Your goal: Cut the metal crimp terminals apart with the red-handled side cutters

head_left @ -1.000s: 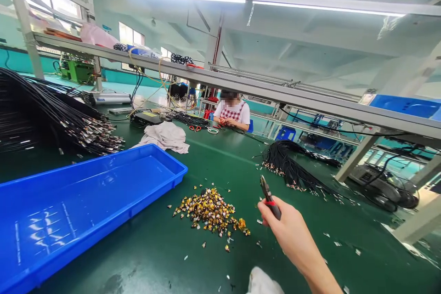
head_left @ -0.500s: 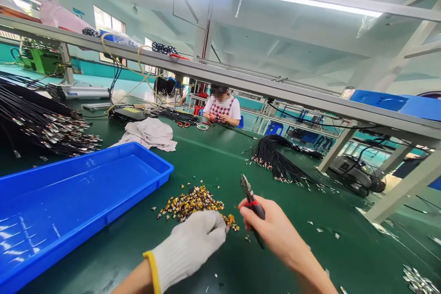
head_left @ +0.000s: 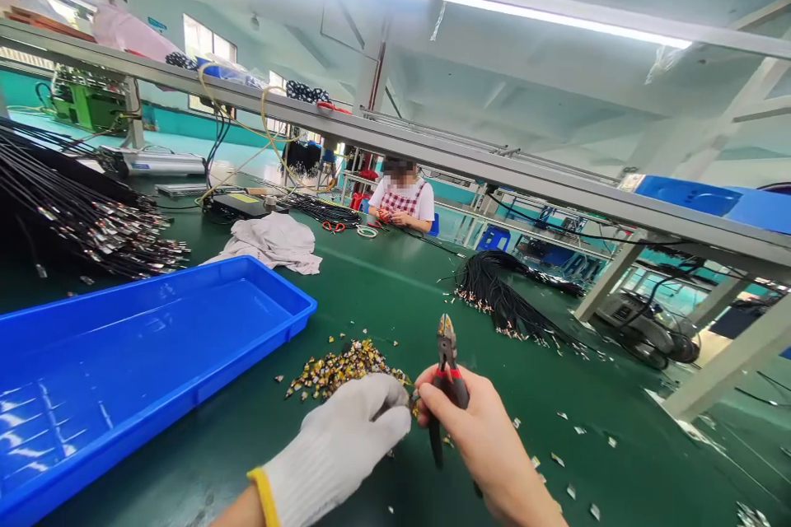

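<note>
Drawing closer together since the earlier frame, my gloved left hand (head_left: 337, 451) is pinching something small (head_left: 414, 403) while my bare right hand (head_left: 475, 436) is gripping red-handled diagonal cutters (head_left: 448, 370) beside the gold-coloured scrap pile (head_left: 339, 369).

The small piece (head_left: 413, 402) at the gloved left hand (head_left: 337, 449) is too small to tell, as are the bits in the heap (head_left: 337, 369); the right hand (head_left: 479, 436) hides the side cutters' (head_left: 446, 358) grip, and the blue tray (head_left: 154, 346) and black cable bundle (head_left: 80, 218) run out of view at the left.

gloved left hand (head_left: 337, 449) beside bare right hand (head_left: 479, 436) gripping red-handled side cutters (head_left: 446, 370)
</note>
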`<act>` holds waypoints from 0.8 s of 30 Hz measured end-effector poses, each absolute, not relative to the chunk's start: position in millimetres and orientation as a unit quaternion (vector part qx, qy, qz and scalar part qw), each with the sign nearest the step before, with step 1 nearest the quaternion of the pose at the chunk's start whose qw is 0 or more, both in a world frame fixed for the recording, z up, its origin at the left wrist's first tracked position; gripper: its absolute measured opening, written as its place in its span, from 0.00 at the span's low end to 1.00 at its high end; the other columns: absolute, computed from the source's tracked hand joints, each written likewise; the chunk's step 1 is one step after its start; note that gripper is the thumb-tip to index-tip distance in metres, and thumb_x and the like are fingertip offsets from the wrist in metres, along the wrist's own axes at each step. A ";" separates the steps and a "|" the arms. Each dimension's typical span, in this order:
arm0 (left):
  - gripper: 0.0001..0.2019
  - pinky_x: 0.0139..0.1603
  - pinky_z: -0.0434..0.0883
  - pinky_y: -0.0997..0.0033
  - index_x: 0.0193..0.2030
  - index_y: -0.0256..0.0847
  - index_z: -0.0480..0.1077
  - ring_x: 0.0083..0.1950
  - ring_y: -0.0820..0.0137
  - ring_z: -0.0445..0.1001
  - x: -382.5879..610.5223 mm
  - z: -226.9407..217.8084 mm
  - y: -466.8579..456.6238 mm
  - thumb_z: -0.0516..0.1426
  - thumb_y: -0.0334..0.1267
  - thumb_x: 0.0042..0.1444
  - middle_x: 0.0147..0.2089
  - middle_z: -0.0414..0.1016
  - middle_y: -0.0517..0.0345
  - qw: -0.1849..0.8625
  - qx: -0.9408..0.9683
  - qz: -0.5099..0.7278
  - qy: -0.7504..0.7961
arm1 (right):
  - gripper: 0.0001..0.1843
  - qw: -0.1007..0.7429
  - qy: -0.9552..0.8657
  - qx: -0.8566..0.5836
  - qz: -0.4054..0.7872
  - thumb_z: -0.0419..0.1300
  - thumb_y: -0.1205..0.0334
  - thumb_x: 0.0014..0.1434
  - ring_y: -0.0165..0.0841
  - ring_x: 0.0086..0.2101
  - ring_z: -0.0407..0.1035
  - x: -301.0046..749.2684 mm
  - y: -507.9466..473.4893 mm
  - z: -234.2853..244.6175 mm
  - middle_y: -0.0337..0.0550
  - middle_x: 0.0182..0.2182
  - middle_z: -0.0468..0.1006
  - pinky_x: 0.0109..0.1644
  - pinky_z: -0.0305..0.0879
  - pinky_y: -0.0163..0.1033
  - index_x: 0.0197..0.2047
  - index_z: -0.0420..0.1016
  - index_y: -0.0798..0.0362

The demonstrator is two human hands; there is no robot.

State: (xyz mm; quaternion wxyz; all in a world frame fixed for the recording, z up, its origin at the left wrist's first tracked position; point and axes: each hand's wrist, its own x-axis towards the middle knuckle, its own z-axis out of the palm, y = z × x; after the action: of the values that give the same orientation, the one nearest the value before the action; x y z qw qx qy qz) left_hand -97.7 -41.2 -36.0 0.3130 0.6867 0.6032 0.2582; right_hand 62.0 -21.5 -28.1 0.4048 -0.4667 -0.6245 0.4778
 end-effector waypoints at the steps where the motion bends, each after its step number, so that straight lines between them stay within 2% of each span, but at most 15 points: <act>1: 0.10 0.28 0.55 0.74 0.26 0.43 0.63 0.28 0.73 0.64 -97.8 -37.6 -40.8 0.47 0.40 0.56 0.25 0.65 0.66 0.309 0.692 0.263 0.597 | 0.09 0.410 -0.619 -0.462 0.484 0.58 0.56 0.55 0.32 0.27 0.67 60.8 -22.1 -28.3 0.37 0.24 0.71 0.35 0.63 0.36 0.31 0.69 0.53; 6: 0.14 0.35 0.62 0.73 0.27 0.42 0.64 0.32 0.71 0.66 -99.4 -38.0 -39.3 0.45 0.44 0.59 0.28 0.68 0.63 0.323 0.691 0.316 0.564 | 0.11 0.424 -0.613 -0.456 0.486 0.59 0.54 0.54 0.32 0.27 0.66 56.8 -24.5 -28.3 0.37 0.22 0.70 0.34 0.63 0.36 0.30 0.68 0.54; 12: 0.19 0.31 0.67 0.70 0.28 0.38 0.66 0.27 0.72 0.67 -104.1 -42.1 -37.1 0.49 0.53 0.54 0.27 0.68 0.57 0.607 0.556 0.398 0.404 | 0.12 0.402 -0.686 -0.457 0.399 0.56 0.52 0.58 0.31 0.27 0.62 58.8 -25.1 -30.6 0.37 0.25 0.68 0.32 0.58 0.34 0.32 0.69 0.53; 15: 0.18 0.29 0.66 0.71 0.28 0.37 0.66 0.25 0.73 0.66 -103.5 -49.9 -34.4 0.53 0.53 0.52 0.26 0.68 0.57 0.665 0.522 0.398 0.355 | 0.11 0.376 -0.734 -0.460 0.329 0.53 0.54 0.60 0.30 0.27 0.60 61.0 -26.1 -33.5 0.37 0.26 0.68 0.31 0.56 0.33 0.35 0.69 0.53; 19: 0.17 0.29 0.64 0.71 0.26 0.37 0.65 0.25 0.72 0.65 -102.8 -50.9 -31.2 0.52 0.51 0.53 0.24 0.66 0.58 0.592 0.572 0.393 0.409 | 0.12 0.365 -0.757 -0.441 0.314 0.51 0.54 0.62 0.30 0.29 0.62 61.8 -27.5 -35.8 0.38 0.29 0.70 0.33 0.57 0.33 0.35 0.68 0.53; 22: 0.15 0.31 0.64 0.71 0.26 0.39 0.67 0.29 0.70 0.67 -105.1 -43.8 -32.7 0.49 0.47 0.55 0.26 0.69 0.59 0.447 0.631 0.400 0.492 | 0.14 0.370 -0.735 -0.454 0.342 0.51 0.50 0.63 0.31 0.32 0.64 62.2 -24.5 -39.2 0.39 0.32 0.71 0.36 0.60 0.33 0.41 0.68 0.52; 24: 0.15 0.35 0.64 0.72 0.28 0.41 0.70 0.32 0.69 0.68 -107.4 -38.3 -35.5 0.48 0.45 0.57 0.29 0.72 0.60 0.356 0.644 0.405 0.543 | 0.17 0.351 -0.731 -0.466 0.354 0.49 0.47 0.63 0.32 0.32 0.64 62.4 -21.0 -42.5 0.40 0.32 0.71 0.37 0.60 0.35 0.40 0.67 0.52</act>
State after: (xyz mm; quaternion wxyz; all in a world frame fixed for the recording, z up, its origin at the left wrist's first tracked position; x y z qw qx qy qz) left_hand -107.4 -35.5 -38.3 0.3564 0.6436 0.5430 0.4048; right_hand 62.4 -21.0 -42.5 0.3509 -0.4663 -0.7310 0.3536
